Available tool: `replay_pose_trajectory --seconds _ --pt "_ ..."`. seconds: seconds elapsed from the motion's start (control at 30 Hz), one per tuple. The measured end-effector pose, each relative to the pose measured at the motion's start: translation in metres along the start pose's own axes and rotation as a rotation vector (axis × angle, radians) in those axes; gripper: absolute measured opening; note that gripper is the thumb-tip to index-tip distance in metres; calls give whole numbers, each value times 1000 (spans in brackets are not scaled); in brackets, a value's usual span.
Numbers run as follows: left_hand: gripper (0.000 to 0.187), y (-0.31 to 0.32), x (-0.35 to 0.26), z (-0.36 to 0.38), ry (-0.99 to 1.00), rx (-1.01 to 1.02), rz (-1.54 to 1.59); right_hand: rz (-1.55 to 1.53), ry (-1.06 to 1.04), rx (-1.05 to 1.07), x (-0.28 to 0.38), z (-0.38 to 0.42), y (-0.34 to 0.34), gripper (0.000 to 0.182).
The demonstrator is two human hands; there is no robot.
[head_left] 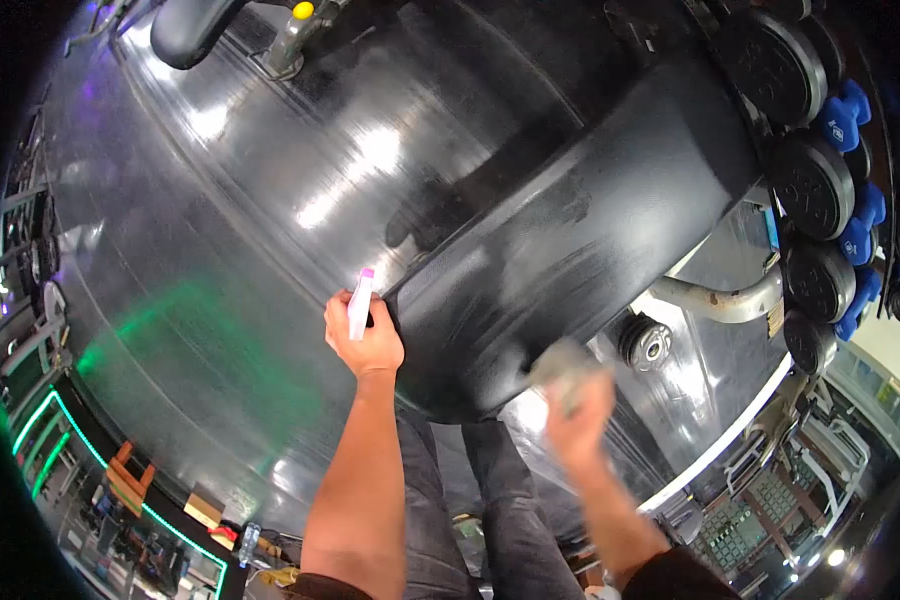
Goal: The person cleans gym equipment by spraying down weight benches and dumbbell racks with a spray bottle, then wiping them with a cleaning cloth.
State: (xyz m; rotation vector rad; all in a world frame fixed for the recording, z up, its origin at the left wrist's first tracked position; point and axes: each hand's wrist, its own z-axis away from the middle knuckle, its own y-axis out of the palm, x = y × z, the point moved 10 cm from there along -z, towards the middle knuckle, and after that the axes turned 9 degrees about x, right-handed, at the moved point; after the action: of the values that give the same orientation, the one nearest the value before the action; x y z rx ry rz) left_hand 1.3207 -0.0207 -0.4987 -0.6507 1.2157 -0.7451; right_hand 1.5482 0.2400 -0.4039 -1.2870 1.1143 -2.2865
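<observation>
A spray bottle, with a white trigger head and a pink nozzle tip, is gripped in my left hand beside the near left edge of a black padded bench. The bottle's body is hidden by that hand. My right hand, smeared by motion, is closed around a greyish cloth at the bench's near right edge. Streaks and dull patches mark the bench's dark surface.
Black round-headed dumbbells and small blue dumbbells line the right side. A weight plate lies near a pale metal tube under the bench. Shiny dark flooring spreads left. My legs stand at the bench's near end.
</observation>
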Motion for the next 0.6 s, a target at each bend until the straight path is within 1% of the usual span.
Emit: replay_pose_trajectory --seconds 0.03,0.07,0.1,0.13,0.17,0.2,0.23,0.27,0.3,0.33,0.4,0.47,0.5,0.53,0.57,0.6 --pt "26 0 -2 0 -2 3 13 160 -23 -151 -8 -48 -47 36" --pt "26 0 -4 -1 0 -4 9 296 26 -335 -12 -86 -78 43" --pt "26 0 -4 -2 2 -8 2 139 179 -287 -19 -127 -96 43" --pt "26 -2 -4 0 1 -8 -9 140 117 -378 -21 -148 -94 41" --pt "25 -4 -4 3 -4 0 -7 39 211 -215 -35 -152 -44 35" --pt "25 -4 -6 1 0 -1 5 373 -11 -333 11 -130 -7 27" --pt "25 -3 -7 -1 0 -3 12 559 -120 -302 67 -105 24 20" --pt "24 -3 -4 -1 14 -13 16 473 -94 -98 91 -79 59 20" --pt "23 -3 -2 1 11 -3 15 396 -170 -51 98 -44 91 19" --pt "23 -4 -3 0 14 -2 21 330 -184 9 101 -28 101 19" --pt "22 -3 -4 -1 42 -20 20 229 -231 124 101 -29 104 18" --pt "21 -7 -7 0 26 -18 47 154 -298 237 89 -40 81 17" --pt "21 -6 -9 -2 20 -14 61 323 -432 320 96 -68 62 15" --pt "21 -7 -11 -3 29 -29 69 484 -471 240 85 -101 30 19" --pt "20 -7 -10 -3 34 -45 71 516 -367 23 66 -137 -8 24" --pt "20 -8 -10 -3 41 -58 70 403 -160 -72 56 -173 -43 26"
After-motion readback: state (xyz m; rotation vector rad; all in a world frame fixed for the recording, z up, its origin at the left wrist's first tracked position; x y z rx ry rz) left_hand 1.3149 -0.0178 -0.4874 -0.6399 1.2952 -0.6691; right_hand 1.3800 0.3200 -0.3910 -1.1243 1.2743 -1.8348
